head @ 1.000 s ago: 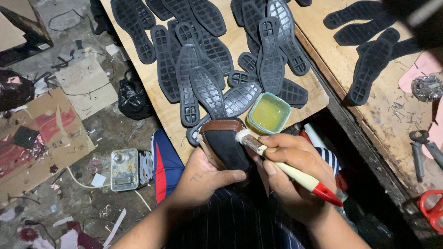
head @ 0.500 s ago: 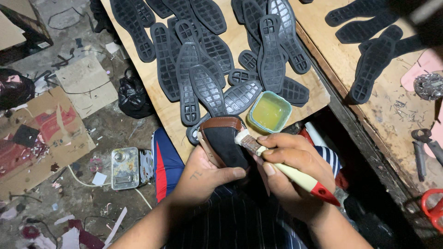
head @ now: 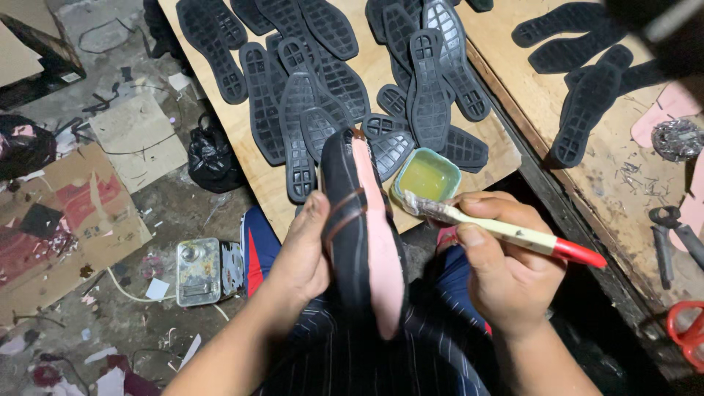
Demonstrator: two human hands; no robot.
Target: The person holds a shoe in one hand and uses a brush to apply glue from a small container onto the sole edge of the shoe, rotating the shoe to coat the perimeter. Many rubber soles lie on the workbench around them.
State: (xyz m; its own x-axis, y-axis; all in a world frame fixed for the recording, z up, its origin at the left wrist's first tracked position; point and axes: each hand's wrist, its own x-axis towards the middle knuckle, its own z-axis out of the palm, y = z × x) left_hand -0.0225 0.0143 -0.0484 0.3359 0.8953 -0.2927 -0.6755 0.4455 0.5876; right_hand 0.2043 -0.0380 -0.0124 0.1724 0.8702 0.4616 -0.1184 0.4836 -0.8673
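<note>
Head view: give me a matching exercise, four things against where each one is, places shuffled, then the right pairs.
Things:
1. shoe
2. brush
3. glue tub
4. pliers

Places:
A. on the board edge beside the black soles
B. in the right hand
C. on the far right bench
D. in the left hand, bottom turned up

Pairs: 1-D, 2-B, 3-A, 4-C

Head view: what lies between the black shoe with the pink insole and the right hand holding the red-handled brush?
Only the brush's bristle end crosses the gap between shoe and right hand, above striped dark fabric; head view.
</note>
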